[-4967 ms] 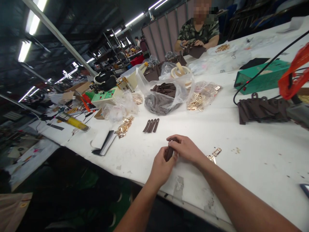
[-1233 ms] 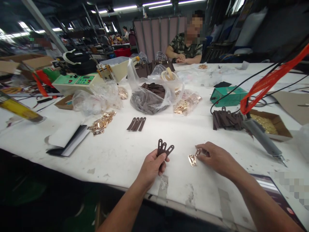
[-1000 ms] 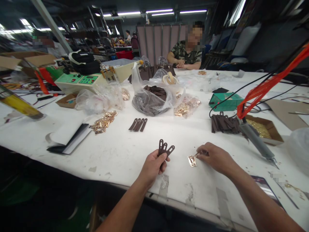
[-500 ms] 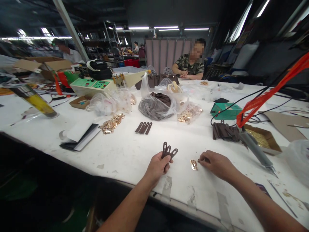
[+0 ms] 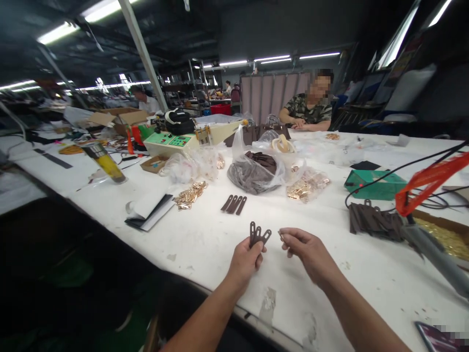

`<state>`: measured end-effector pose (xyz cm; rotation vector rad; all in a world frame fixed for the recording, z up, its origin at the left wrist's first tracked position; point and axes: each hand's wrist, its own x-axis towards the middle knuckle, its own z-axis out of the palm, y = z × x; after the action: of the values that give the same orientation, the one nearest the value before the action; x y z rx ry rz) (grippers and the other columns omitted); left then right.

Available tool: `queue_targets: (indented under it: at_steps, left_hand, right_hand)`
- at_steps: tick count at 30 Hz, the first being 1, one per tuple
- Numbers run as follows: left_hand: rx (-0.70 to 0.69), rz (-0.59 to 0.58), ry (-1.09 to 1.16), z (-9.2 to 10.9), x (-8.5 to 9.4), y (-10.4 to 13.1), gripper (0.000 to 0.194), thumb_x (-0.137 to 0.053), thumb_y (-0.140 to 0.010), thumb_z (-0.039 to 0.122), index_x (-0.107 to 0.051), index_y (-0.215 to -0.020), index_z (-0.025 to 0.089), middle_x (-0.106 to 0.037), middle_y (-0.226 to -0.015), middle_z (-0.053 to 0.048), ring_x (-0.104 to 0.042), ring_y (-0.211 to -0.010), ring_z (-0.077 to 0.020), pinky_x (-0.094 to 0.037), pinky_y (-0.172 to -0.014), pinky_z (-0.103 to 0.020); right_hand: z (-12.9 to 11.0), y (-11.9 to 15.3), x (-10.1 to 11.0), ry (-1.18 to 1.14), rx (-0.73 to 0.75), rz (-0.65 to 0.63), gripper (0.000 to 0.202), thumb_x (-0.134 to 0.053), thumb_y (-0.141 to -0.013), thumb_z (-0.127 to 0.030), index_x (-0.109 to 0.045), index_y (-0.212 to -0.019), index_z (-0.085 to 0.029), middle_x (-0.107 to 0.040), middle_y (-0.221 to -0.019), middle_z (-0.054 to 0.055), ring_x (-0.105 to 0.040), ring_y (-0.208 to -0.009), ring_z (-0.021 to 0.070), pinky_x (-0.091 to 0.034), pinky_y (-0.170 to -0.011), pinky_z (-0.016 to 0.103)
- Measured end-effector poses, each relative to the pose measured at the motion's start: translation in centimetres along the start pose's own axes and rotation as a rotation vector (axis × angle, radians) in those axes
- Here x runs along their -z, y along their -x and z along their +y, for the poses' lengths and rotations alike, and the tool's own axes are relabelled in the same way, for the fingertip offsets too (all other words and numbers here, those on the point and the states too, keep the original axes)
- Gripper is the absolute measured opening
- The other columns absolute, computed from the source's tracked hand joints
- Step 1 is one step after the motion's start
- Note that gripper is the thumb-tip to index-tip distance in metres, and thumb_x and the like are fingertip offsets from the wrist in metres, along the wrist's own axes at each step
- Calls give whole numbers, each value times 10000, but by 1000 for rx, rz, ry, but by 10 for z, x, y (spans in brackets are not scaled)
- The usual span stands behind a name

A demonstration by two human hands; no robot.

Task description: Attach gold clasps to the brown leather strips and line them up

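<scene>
Pinching a small gold-coloured metal piece (image 5: 281,235), the right hand (image 5: 303,248) has come near the left hand (image 5: 246,259), which grips three dark-brown slotted strips (image 5: 258,238) above the white table (image 5: 205,249), bringing both parts close.

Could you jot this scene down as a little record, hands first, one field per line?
Left hand: holds three brown straps, fanned, slotted ends up
Right hand: pinches a small gold piece, shape unclear
Table: white
Row: four brown straps, side by side
Plastic bag: open, more brown straps inside
Gold pile: loose, beside a folder
Across: seated person, camouflage top
</scene>
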<state>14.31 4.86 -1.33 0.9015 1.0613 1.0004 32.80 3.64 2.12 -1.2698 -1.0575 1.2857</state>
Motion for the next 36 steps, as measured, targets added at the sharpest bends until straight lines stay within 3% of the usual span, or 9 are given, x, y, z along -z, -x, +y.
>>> queue_targets:
  at_steps: [3,5,9,12,17,22,26,32,36]
  left_hand:
    - [-21,37,3,1,5,-8,306,-677,-797,447,-589,-822,155,-462,-486,62,-327,-405,-69,-189,-413,-210]
    - [-28,51,10,0,5,-11,306,-675,-808,444,-586,-839,153,-458,-483,65,-311,-410,-67,-188,-415,-209]
    - [-27,94,-19,-4,-2,-12,290,-646,-852,432,-586,-847,149,-444,-487,65,-301,-425,-64,-190,-423,-204]
    - [-7,120,-39,-3,-8,-13,278,-631,-873,422,-580,-844,151,-420,-488,72,-291,-431,-61,-188,-427,-203]
    - [14,132,-36,-1,-12,-16,272,-636,-877,413,-580,-849,149,-434,-520,63,-302,-445,-63,-182,-426,-204]
    - [-38,89,-40,-2,-11,-15,262,-625,-896,396,-616,-929,136,-498,-575,40,-307,-466,-63,-198,-435,-203]
    - [-30,81,-50,-3,-9,-13,257,-617,-901,396,-603,-872,141,-425,-499,65,-297,-452,-67,-196,-438,-204]
    - [-20,29,-56,-2,-6,-12,237,-641,-889,376,-593,-873,144,-452,-529,59,-308,-455,-62,-191,-435,-203]
    - [-25,62,-61,-3,-7,-12,270,-694,-854,395,-582,-866,149,-485,-598,52,-320,-458,-51,-187,-428,-203]
  right_hand:
    - [8,-24,-25,-246,-8,-58,450,-842,-688,-384,-736,-1075,-183,-710,-1027,81,-633,-848,198,-517,-708,308]
    - [15,-35,-32,-276,1,-80,469,-847,-688,-377,-732,-1098,-180,-714,-1024,76,-632,-841,187,-523,-742,312]
    - [22,-44,-25,-74,7,34,417,-711,-815,-503,-751,-1045,-158,-679,-727,26,-589,-645,150,-500,-645,289]
    - [19,-46,-14,52,32,117,399,-656,-850,-531,-759,-984,-170,-682,-716,21,-594,-611,144,-483,-611,272]
    - [13,-44,-16,38,-11,70,361,-663,-846,-492,-758,-962,-163,-702,-648,24,-622,-590,154,-497,-595,259]
    - [20,-40,-29,14,-28,33,244,-705,-814,-379,-742,-938,-172,-740,-761,21,-668,-593,147,-522,-595,244]
    - [27,-42,-29,22,13,56,212,-704,-814,-371,-737,-917,-190,-738,-780,10,-668,-590,141,-522,-577,238]
    - [27,-41,-28,47,22,49,192,-687,-831,-364,-739,-921,-204,-734,-785,1,-658,-588,136,-516,-581,240]
    - [26,-39,-30,116,61,58,175,-682,-834,-358,-743,-901,-209,-737,-824,5,-660,-620,138,-519,-627,257]
